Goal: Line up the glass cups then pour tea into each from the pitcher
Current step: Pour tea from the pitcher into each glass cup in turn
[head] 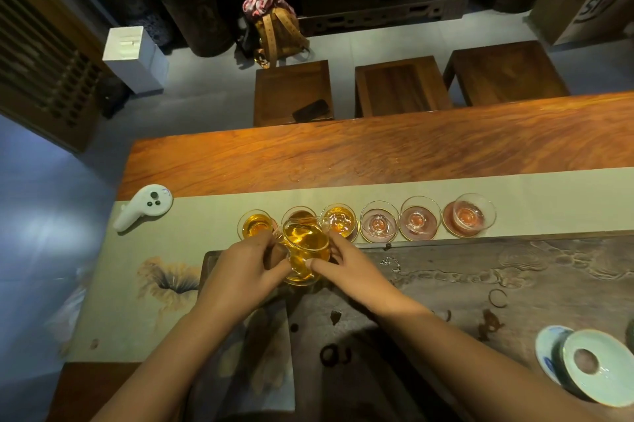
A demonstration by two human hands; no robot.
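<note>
Glass pitcher of amber tea is held tilted over the row of cups, spout toward the third cup from the left. It is gripped on both sides: left hand is curled at the handle side, right hand is pressed on the pitcher body with thumb and fingers wrapped round it. Six glass cups are lined up on the pale runner along the far edge of the dark tea tray. The three left cups are seen filled with amber tea; the second is partly hidden behind the pitcher. The three right cups are seen without tea, on pinkish saucers. A white remote-like controller is laid on the runner, left of the row. A pale ceramic lid and saucer are placed at the tray's near right. Wooden bench carries everything; three stools stand beyond it.
</note>
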